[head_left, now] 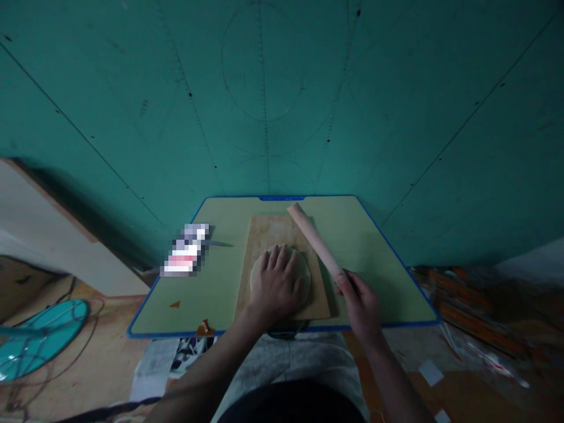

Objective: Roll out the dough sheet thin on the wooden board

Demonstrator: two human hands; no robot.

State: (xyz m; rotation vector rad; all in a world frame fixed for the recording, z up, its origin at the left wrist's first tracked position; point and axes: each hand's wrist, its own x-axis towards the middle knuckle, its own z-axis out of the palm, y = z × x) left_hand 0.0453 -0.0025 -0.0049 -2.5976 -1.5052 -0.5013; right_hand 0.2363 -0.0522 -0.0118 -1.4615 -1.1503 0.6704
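My left hand [277, 284] lies flat, fingers spread, on a pale round of flattened dough [304, 271]. The dough rests on a wooden board [264, 232] in the middle of a small green table with a blue rim [374, 247]. My right hand [359, 299] is closed round the near end of a wooden rolling pin [314, 239], which slants up and to the left over the board's right edge, its far end near the board's back corner.
A pixelated packet [185, 250] lies on the table's left side, a thin dark object [220, 243] beside it. A teal wall [282, 94] rises behind. A teal fan [35, 341] and papers [154, 367] lie on the floor left; clutter [476, 317] sits right.
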